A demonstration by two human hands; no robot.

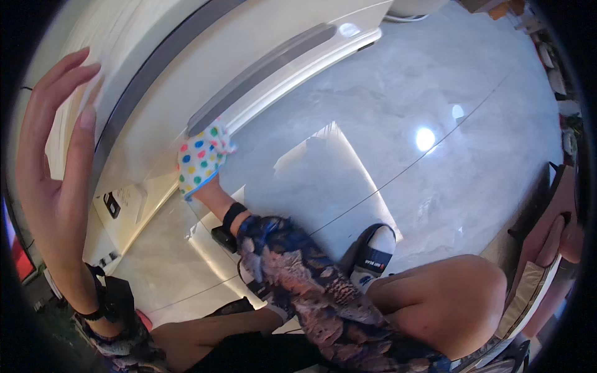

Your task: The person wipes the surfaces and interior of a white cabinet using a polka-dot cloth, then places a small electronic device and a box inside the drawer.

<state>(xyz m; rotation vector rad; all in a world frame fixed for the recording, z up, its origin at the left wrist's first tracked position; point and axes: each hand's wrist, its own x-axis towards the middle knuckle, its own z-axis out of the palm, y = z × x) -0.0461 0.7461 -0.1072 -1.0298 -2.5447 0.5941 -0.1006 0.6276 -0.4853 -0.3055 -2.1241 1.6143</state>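
My right hand (206, 156) is covered by a white cloth (202, 155) with coloured polka dots and a blue hem. The cloth lies against the front of a large white cabinet-like unit (180, 81), at the near end of a long grey recessed strip (264, 74). My fingers under the cloth are hidden. Raised at the far left, my left hand (59, 137) holds nothing, its fingers apart and slightly curved. It is in front of the unit's pale upper surface, beside a dark grey band (143, 71); whether it touches cannot be told.
Glossy grey floor tiles (398, 124) spread to the right and reflect light. My slippered foot (374, 248) and bent knee (454, 298) are below. Several items line the right edge, with a brown chair-like piece (528, 298) at lower right. A lit screen (20, 248) shows at far left.
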